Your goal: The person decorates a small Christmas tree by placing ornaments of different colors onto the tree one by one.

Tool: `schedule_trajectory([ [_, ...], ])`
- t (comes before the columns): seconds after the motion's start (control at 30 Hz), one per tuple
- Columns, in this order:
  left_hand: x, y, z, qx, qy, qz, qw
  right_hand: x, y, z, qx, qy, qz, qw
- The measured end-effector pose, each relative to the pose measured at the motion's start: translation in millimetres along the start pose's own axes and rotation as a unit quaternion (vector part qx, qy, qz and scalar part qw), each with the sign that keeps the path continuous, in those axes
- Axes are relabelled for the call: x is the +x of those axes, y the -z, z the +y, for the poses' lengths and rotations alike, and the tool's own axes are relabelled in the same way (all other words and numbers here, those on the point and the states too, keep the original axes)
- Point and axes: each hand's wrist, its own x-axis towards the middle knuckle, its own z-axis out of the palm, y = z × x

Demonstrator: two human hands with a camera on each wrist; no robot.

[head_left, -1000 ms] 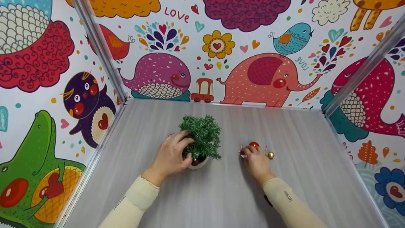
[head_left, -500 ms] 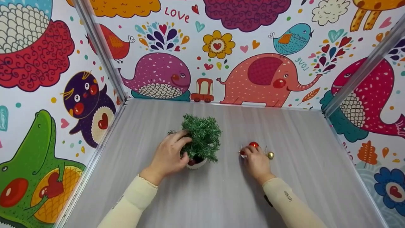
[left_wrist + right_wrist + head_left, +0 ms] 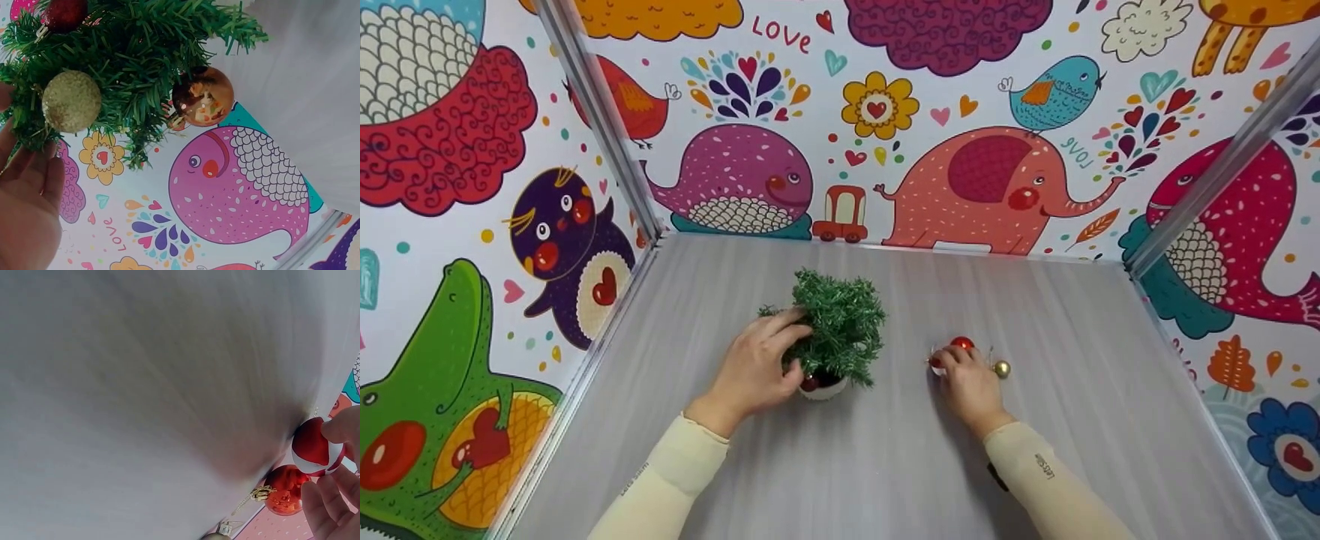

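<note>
A small green Christmas tree (image 3: 840, 322) stands in a pale pot (image 3: 826, 393) left of centre. My left hand (image 3: 754, 367) grips its left side, fingers among the branches, the thumb beside a dark red bauble (image 3: 810, 382). From the branches in the left wrist view hang a glittery gold bauble (image 3: 72, 101), a shiny copper-coloured bauble (image 3: 203, 97) and a glittery dark red bauble (image 3: 66, 14). My right hand (image 3: 969, 382) holds a red-and-white bauble (image 3: 312, 447) low over the table. A shiny red bauble (image 3: 286, 490) lies close by its fingers. The tree's trunk is hidden.
On the grey table (image 3: 900, 465), a small gold bauble (image 3: 1002, 368) lies just right of my right hand. Printed cartoon walls (image 3: 945, 97) with metal corner posts (image 3: 600, 120) enclose the table at the back and both sides.
The tree has turned and shifted slightly, and my left hand has drawn a little to the left with it. My right hand stays in place with the red-and-white bauble.
</note>
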Motion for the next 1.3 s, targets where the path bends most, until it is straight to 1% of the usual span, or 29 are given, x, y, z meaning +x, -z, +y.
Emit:
schedule_trajectory([
  [0.23, -0.3, -0.4, 0.0, 0.000, 0.008, -0.007, 0.9999, 0.1, -1.7, 2.0, -0.004, 0.013, 0.007, 0.9999],
  [0.4, -0.4, -1.5, 0.0, 0.001, 0.001, 0.001, 1.0000, -2.1, 0.3, 3.9, 0.001, 0.019, 0.007, 0.9998],
  [0.53, -0.8, -2.6, -0.5, 0.002, 0.001, 0.006, 1.0000, -2.4, 5.5, 3.0, 0.013, 0.023, 0.008, 0.9996],
  [0.73, -0.9, -2.9, -1.0, -0.001, 0.003, 0.005, 1.0000, -1.9, 20.3, -4.5, 0.049, 0.028, 0.013, 0.9983],
  [0.87, -1.3, -3.6, -1.8, -0.001, 0.001, 0.013, 0.9999, -0.6, 33.1, -13.6, 0.068, 0.037, 0.027, 0.9966],
  [0.97, -1.8, -3.7, -2.2, -0.001, 0.000, 0.017, 0.9999, 0.1, 42.5, -21.6, 0.084, 0.055, 0.047, 0.9938],
  [1.1, -2.2, -3.5, -2.7, -0.002, -0.001, 0.017, 0.9999, 0.2, 53.7, -32.3, 0.112, 0.083, 0.074, 0.9875],
  [1.3, -1.0, -2.3, -2.0, -0.003, 0.001, 0.012, 0.9999, 1.0, 67.3, -46.9, 0.139, 0.112, 0.092, 0.9796],
])
